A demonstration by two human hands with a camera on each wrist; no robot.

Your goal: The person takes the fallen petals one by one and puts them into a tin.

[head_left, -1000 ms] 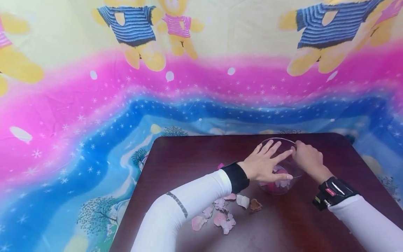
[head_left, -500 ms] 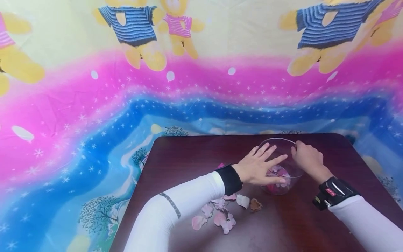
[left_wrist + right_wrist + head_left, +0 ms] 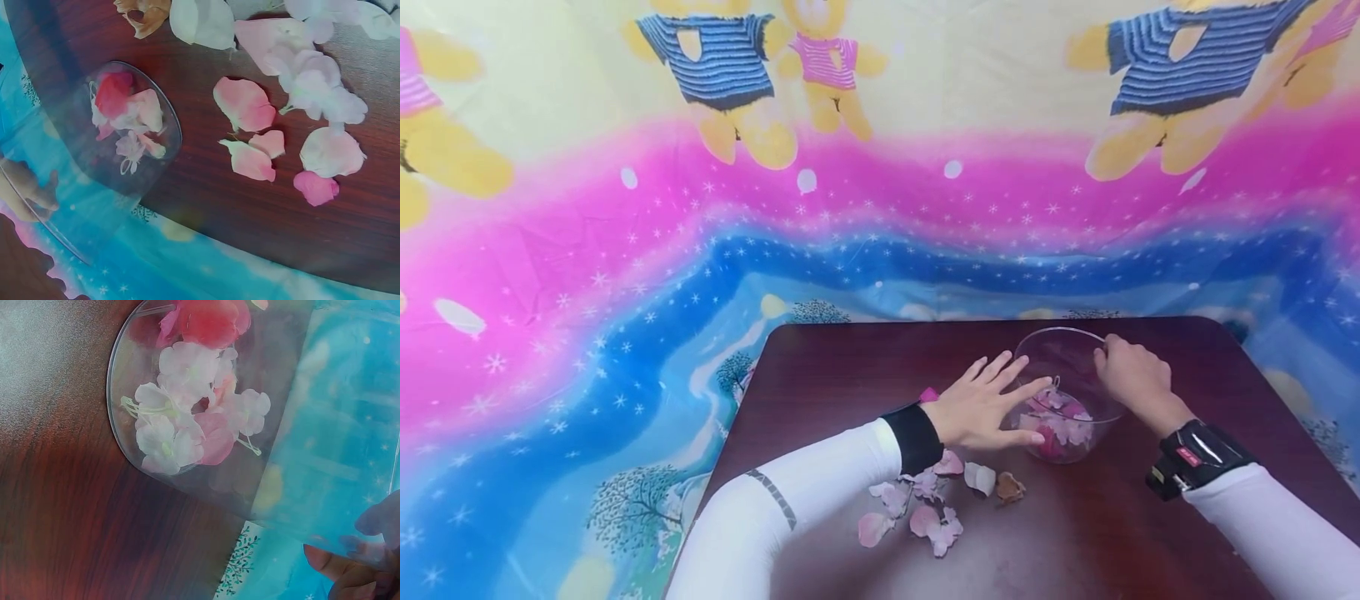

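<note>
head view: a clear glass bowl stands on the dark wood table, toward its far right part; the right hand grips the bowl's rim at about 2 o'clock, fingers curled over the edge; the left hand lies flat with straight, spread fingers at the bowl's 9 o'clock, fingertips touching or just beside the glass wall, holding nothing; inside the bowl sit pink, white and red artificial blossoms, shown plainly by the right wrist view through the glass base.

what could go wrong, as a judgement: the bowl is light-looking and smooth, held by one rim pinch only; a pull from the right hand could tip it toward 3 o'clock and spill the blossoms; the left hand's flat fingers could also shove it sideways rather than steady it; the loose petals are thin, so a sleeve sweeping low could scatter them off the near edge.

around it: loose petals lie in a cluster at the bowl's 7 o'clock, near the left sleeve; one brown dried petal sits nearest the bowl; a small pink petal lies at 9 o'clock beyond the left wrist; a bright bear-print cloth hangs behind and spreads around the table; nothing stands between the petals and the bowl except the left forearm.
</note>
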